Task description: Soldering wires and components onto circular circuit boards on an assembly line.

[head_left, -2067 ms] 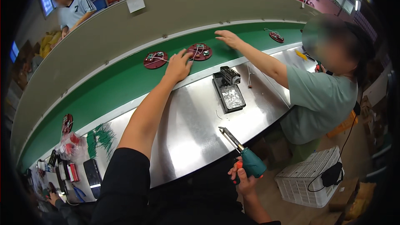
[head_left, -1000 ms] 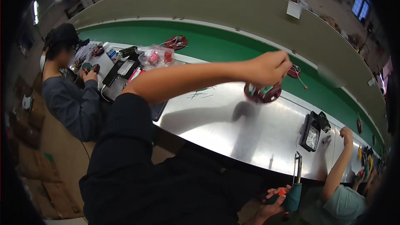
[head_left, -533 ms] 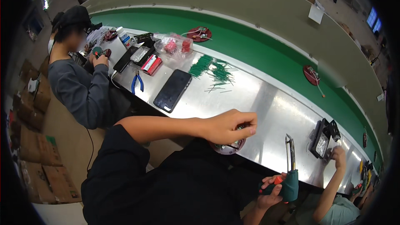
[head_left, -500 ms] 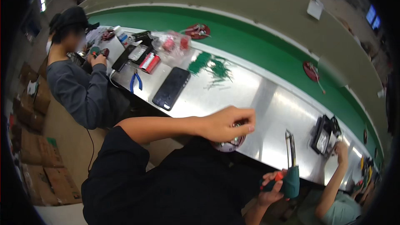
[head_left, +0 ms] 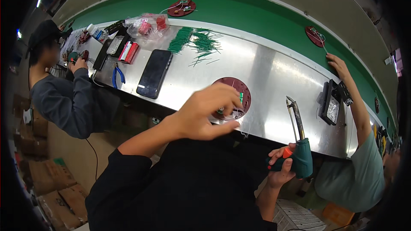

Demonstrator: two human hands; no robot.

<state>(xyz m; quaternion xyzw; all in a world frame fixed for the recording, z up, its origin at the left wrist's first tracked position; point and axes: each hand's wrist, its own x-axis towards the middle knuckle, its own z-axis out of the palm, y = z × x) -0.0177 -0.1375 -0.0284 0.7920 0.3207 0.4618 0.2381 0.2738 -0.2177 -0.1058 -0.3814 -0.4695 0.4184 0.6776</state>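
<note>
My left hand point(head_left: 209, 110) hovers over the near edge of the bench, its thumb stretched out and its fingers curved apart, with nothing seen in it. Partly behind it lies a round dark red circuit board point(head_left: 245, 98) with small green parts and thin wires. My right hand point(head_left: 282, 162) grips a dark green soldering gun point(head_left: 304, 158) by its handle, the thumb near an orange-red trigger. Its metal tip and thin feed tube point up, in front of the bench surface and to the right of the board.
On the metal bench point(head_left: 265, 98) lie a black phone point(head_left: 155, 73), blue pliers point(head_left: 117, 76), green strips point(head_left: 199, 42) and a black tray point(head_left: 330, 105). More red boards point(head_left: 182, 7) rest on the green ledge. Co-workers sit on both sides; the right one's hand point(head_left: 338, 65) reaches toward a board point(head_left: 315, 37).
My view has shifted. My left hand has opened from a closer curl, and more of the round board shows. The right co-worker's hand has moved from the tray to the ledge.
</note>
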